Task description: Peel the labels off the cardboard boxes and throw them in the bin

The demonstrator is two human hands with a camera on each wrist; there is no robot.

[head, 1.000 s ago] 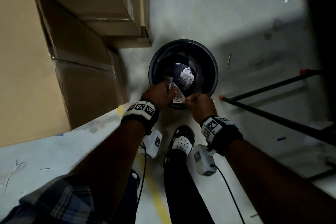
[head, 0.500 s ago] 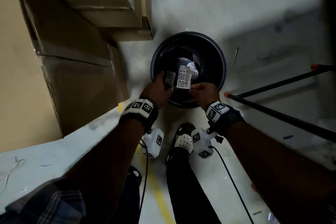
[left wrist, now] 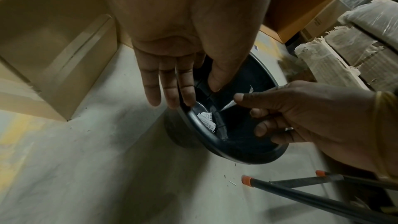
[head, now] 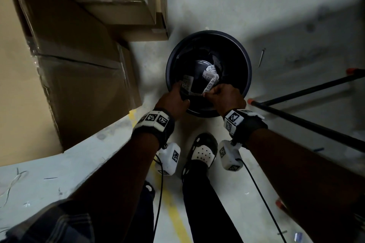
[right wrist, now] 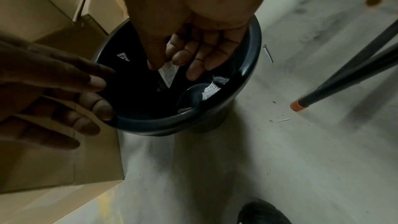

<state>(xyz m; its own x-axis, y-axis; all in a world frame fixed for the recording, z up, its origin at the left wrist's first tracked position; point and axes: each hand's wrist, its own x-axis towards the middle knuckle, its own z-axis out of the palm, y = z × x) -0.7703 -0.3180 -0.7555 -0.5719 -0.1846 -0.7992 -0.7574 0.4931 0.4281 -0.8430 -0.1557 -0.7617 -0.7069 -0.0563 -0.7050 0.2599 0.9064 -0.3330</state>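
A black round bin (head: pixel 246 65) stands on the floor in front of me, with crumpled white labels (head: pixel 210 69) at its bottom. My right hand (head: pixel 223 95) is over the near rim. Its thumb and forefinger pinch a white barcode label (right wrist: pixel 169 72) that hangs inside the bin's mouth. My left hand (head: pixel 173 100) is at the near-left rim (left wrist: pixel 206 135), fingers (left wrist: pixel 170 91) straight outside it and thumb inside. Another label piece (head: pixel 187 82) shows just past the left hand; I cannot tell what it touches.
Stacked cardboard boxes (head: pixel 79 65) rise close on the left, right beside the bin. Black poles with orange tips (head: pixel 296 120) slant across the floor on the right. My foot in a black and white shoe (head: pixel 203 150) stands just behind the bin.
Both hands have dropped closer to the bin's mouth. The label held up over the bin now hangs inside it from my right hand. My left hand has gone to the rim.
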